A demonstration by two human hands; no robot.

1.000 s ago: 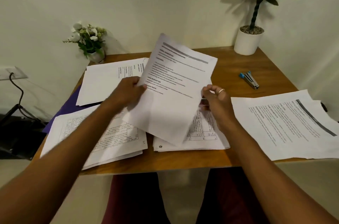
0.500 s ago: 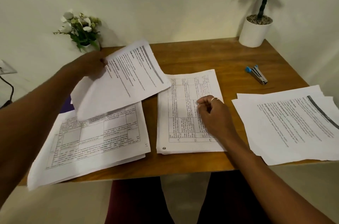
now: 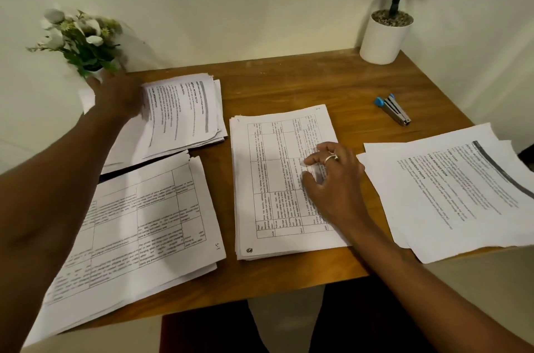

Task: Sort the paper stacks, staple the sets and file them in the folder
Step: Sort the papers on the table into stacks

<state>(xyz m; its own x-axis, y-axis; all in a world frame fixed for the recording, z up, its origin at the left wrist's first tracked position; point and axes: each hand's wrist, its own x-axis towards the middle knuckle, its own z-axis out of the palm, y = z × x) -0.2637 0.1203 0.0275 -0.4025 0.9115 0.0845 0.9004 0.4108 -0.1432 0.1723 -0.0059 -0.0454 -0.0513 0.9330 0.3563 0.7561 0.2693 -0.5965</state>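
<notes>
Several paper stacks lie on the wooden table point(image 3: 289, 83). My left hand point(image 3: 118, 98) rests flat on the far-left stack point(image 3: 185, 112), whose top sheet is text with a grey bar. In front of it lies a stack of table-printed sheets point(image 3: 138, 225) that overhangs the near edge. My right hand point(image 3: 329, 176) rests on the middle stack point(image 3: 277, 179) of table sheets, its fingers loosely bent on the top page. A fourth stack point(image 3: 450, 188) of text pages lies at the right. A dark sliver of the folder point(image 3: 127, 172) shows between the two left stacks.
A blue-ended stapler point(image 3: 393, 109) lies on the table's far right part. A white pot with a plant point(image 3: 383, 37) stands at the back right corner, and a small flower bunch point(image 3: 81, 40) at the back left. My legs are under the near edge.
My left hand carried the raised text sheet from the centre to the far-left stack and laid it down. My right hand let go of it and settled on the middle stack.
</notes>
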